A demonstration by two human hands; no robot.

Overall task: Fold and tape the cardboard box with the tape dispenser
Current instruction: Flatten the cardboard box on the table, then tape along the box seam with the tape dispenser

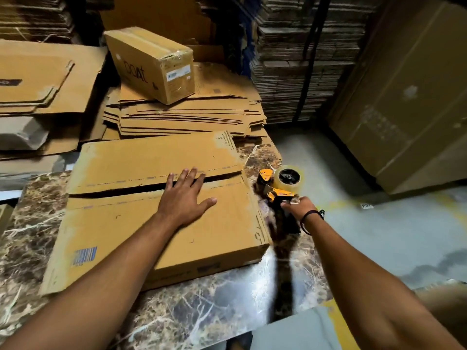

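Observation:
A brown cardboard box (141, 223) lies on the marble table (209, 306), its two top flaps folded down with a dark open gap along the middle seam. My left hand (185, 194) presses flat on the flaps, fingers spread across the seam near its right end. My right hand (299, 205) grips the handle of an orange and black tape dispenser (280, 184) carrying a roll of clear tape. The dispenser sits just off the box's right edge, close to the end of the seam.
A pile of flattened cartons (187, 114) lies behind the box, with a sealed taped carton (151, 64) on top. More flat cardboard (43, 77) is at the left. Tall bundled stacks (303, 59) and large boxes (404, 97) stand at the right beside grey floor (379, 231).

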